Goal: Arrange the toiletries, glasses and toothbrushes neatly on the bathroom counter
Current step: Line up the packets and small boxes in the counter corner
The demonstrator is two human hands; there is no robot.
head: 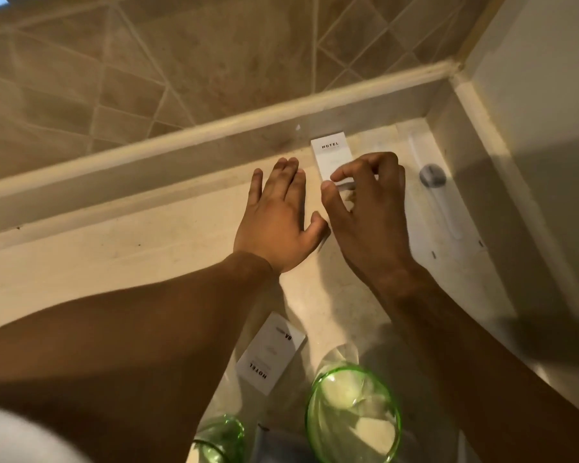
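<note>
Looking down past my forearms, nearest to me stand two green-tinted glasses: the larger glass [353, 414] upright with its rim facing up, and a second green glass [222, 439] partly cut off at the bottom edge, just left of it. Beside them, under my left forearm, a white box printed HOTEL [270, 354] lies flat on the cream counter [131, 262], its lettering upside down to me.

Farther out, my left hand [278, 213] rests palm down on the counter, fingers spread flat and holding nothing. Just to its right, my right hand [368, 212] is curled, thumb and fingertips pinching the near end of a second white HOTEL box [331, 153]. That box lies flat with its far end close to the raised ledge [181, 152] at the back of the counter.

To the right of my right hand, a wrapped toothbrush [437, 195] in clear packaging lies lengthwise along the side wall, near the corner. Beyond the ledge rise the brown diagonal wall tiles [181, 61].
</note>
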